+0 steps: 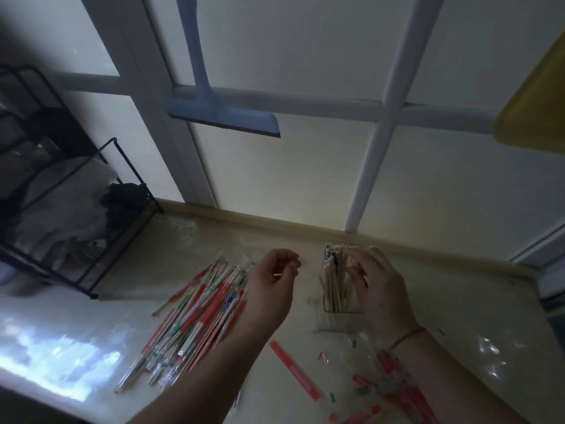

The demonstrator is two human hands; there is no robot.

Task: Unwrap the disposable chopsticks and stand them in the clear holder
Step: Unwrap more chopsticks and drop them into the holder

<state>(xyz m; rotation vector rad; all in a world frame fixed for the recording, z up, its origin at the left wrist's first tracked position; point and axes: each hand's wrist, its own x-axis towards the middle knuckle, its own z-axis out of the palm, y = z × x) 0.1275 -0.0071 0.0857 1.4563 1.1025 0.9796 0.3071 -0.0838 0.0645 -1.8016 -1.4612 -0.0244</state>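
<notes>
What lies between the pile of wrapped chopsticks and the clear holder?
In the head view, the left hand hangs between the wrapped chopsticks and clear holder; beneath is bare counter.
</notes>
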